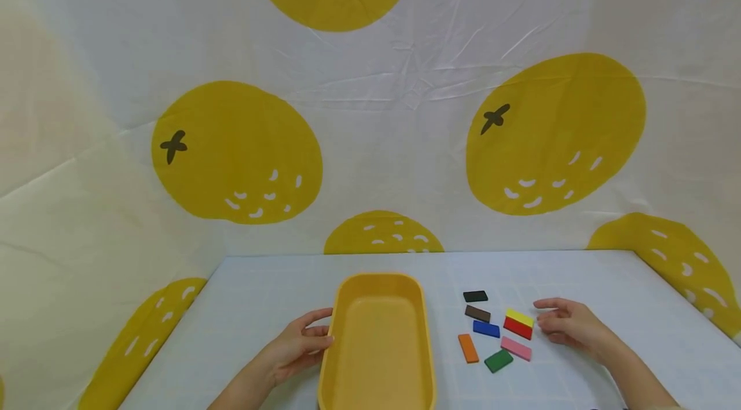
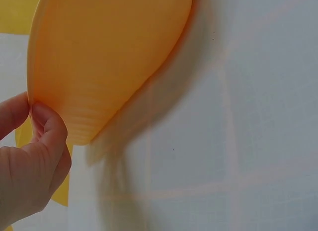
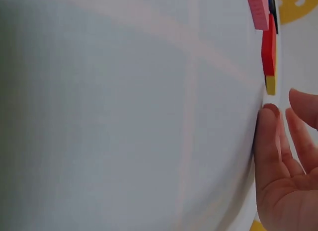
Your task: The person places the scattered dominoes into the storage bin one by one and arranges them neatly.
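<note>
Gripped on the left, poised on the right

At far left we saw the left hand (image 1: 298, 345), thumb and finger pinching the left rim of the tray (image 1: 379, 345), which sat on the pale cloth (image 1: 278, 288). To its right came the orange block (image 1: 468, 348), black block (image 1: 475, 296), brown block (image 1: 477, 313), blue block (image 1: 486, 329) and green block (image 1: 499, 360), loosely spread. Next, the pink block (image 1: 516, 348) lay just in front of the red block (image 1: 518, 328), which touched the yellow block (image 1: 520, 317); we could not tell whether those two were stacked or side by side. At far right the right hand (image 1: 573, 325) held nothing, fingers loosely bent and parted, tips just beside the yellow block's right end.

We judged the step in hand to be steadying the tray and lining up with the yellow and red pair. To our reading, the next move called for a firm left pinch, while the right thumb and fingers narrowed low on one block without nudging its neighbours.
</note>
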A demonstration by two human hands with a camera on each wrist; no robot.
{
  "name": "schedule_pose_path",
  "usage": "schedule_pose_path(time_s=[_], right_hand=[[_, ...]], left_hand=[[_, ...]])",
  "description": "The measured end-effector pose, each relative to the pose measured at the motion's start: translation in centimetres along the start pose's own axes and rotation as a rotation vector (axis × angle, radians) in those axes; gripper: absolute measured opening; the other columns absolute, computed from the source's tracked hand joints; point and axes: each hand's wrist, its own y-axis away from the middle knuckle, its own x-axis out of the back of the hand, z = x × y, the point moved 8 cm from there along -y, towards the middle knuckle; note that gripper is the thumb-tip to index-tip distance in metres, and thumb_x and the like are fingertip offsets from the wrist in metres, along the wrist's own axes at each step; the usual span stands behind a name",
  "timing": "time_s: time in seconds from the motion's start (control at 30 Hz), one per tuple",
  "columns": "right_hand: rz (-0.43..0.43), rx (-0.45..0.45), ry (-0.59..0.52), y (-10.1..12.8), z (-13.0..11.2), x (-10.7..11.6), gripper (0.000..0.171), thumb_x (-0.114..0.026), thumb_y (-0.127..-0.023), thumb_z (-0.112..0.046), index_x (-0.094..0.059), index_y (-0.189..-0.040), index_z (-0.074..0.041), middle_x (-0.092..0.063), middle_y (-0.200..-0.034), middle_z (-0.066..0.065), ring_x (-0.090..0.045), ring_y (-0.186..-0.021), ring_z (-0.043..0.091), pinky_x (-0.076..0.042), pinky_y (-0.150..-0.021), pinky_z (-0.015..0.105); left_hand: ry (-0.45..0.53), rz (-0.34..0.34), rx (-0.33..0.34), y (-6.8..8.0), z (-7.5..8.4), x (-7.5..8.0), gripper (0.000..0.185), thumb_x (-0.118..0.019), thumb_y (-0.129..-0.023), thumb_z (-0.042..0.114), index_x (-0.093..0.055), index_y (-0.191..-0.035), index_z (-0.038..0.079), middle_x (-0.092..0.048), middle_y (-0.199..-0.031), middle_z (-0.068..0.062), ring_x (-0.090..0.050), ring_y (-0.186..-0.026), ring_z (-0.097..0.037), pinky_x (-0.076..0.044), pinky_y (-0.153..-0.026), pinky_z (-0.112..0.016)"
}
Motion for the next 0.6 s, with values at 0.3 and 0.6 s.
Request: schedule_pose_path(time_s=[0.3,0.6], right_hand=[[0.113,0.008,0.143,-0.24,-0.34,-0.46,0.045,-0.071,-0.080,-0.012,-0.055,-0.117,0.009,-0.057,-0.079,0.007,-0.052,-0.073,0.020,-0.050,-0.067,0.024],[0.127,0.000,0.201,-0.33,-0.69,-0.88,0.038,-0.070,-0.081,-0.012,-0.059,-0.112,0.008,-0.053,-0.076,0.008,-0.049,-0.069,0.020,-0.047,-0.063,0.026]], left_hand=[[0.005,-0.013,-0.007,-0.16,0.11,0.08,0.067,-0.059,-0.088,-0.003,-0.021,-0.143,-0.004,-0.059,-0.102,-0.008,-0.060,-0.088,-0.016,-0.050,-0.078,-0.030],[0.001,-0.012,-0.002,-0.09,0.07,0.02,0.067,-0.060,-0.088,-0.002,-0.021,-0.143,-0.005,-0.059,-0.104,-0.008,-0.060,-0.089,-0.016,-0.051,-0.079,-0.031]])
